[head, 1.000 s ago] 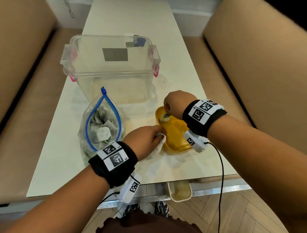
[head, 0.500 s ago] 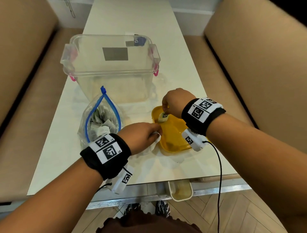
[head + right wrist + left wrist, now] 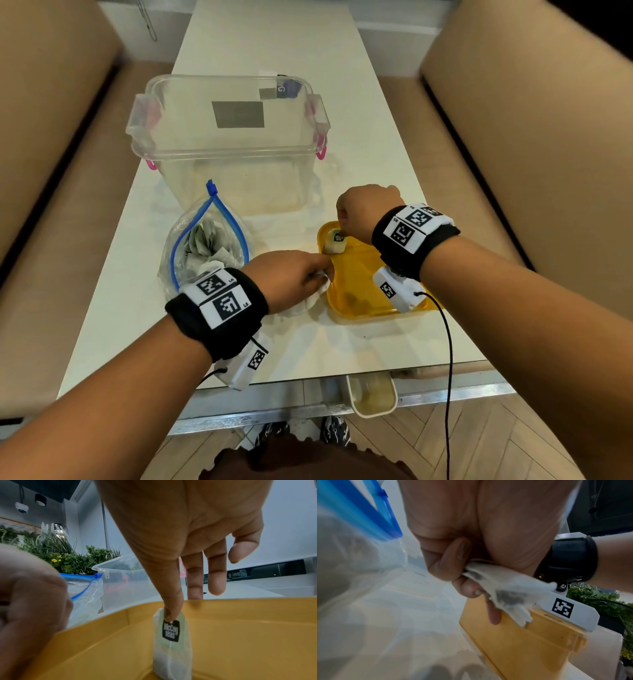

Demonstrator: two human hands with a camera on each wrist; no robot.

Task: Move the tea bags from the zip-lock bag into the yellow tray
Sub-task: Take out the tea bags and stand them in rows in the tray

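Your right hand is pinching a tea bag by its top, holding it upright with its lower end inside the yellow tray, at the far left corner. Your left hand is gripping a second tea bag in curled fingers at the tray's left rim. The zip-lock bag is standing open on the worktop left of the tray, holding more tea bags. A clear tub is sitting behind it.
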